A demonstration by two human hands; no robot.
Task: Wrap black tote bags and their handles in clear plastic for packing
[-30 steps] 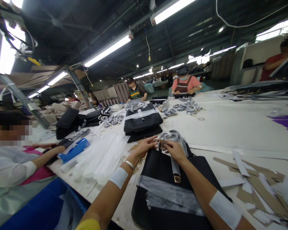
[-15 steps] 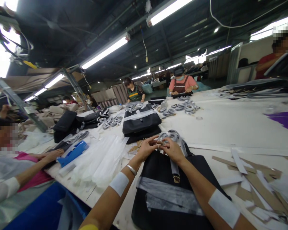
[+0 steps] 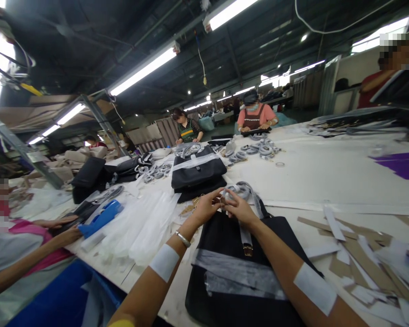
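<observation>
A black handbag (image 3: 225, 311) lies flat on the table in front of me, with a band of clear plastic film (image 3: 238, 274) across it. At its top edge my left hand (image 3: 207, 206) and my right hand (image 3: 240, 210) meet, fingertips pinched close together. A thin pale string shows between the fingers; its ends are hidden. Just behind the hands sits a coiled strap (image 3: 250, 192) in grey wrapping, partly covered by my right hand. A wrapped strap end with a gold buckle (image 3: 248, 250) hangs down over the bag's front.
More black bags (image 3: 199, 171) are stacked beyond my hands, with several wrapped coiled straps (image 3: 259, 150) farther back. Clear plastic sleeves (image 3: 143, 227) and a blue holder (image 3: 100, 219) lie left. Cardboard strips (image 3: 357, 254) are scattered right. A co-worker's hand (image 3: 70, 235) is at the left.
My view has shifted slightly, so the scene sits a little to the left. My fingers have moved slightly at the string. The co-worker at left has moved their hands.
</observation>
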